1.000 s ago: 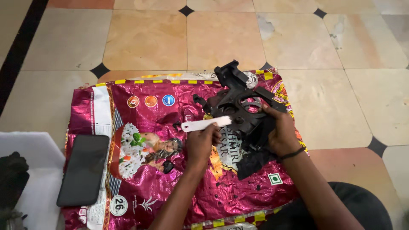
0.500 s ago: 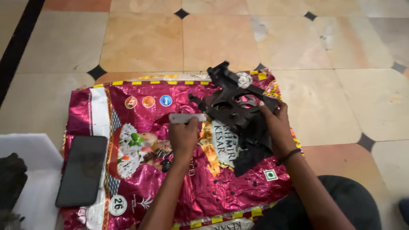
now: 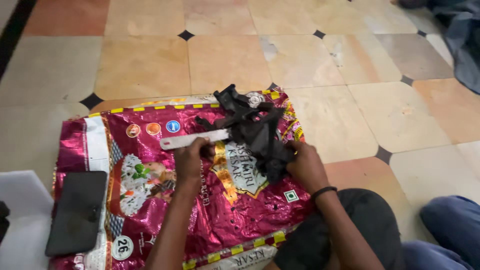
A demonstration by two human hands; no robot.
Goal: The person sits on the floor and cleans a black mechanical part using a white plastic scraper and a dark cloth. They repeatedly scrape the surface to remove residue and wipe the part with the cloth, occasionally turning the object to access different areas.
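Left hand [image 3: 191, 159] gripping a flat metal strip [image 3: 192, 139], fingers curled round one end. Right hand [image 3: 306, 166] clamped on a pile of black scraps [image 3: 255, 131], right where the strip's tip meets it. All sitting on a shiny pink rice bag [image 3: 150, 200] spread over the tile floor [image 3: 140, 65]. Dark phone [image 3: 77, 212] lying on the bag's left edge.

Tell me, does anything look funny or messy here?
A shiny pink food sack lies flat on the tiled floor as a work mat, crumpled and askew to the tiles. The left hand holds a metal ruler, the right hand a torn-looking black piece. Nothing has spilled.
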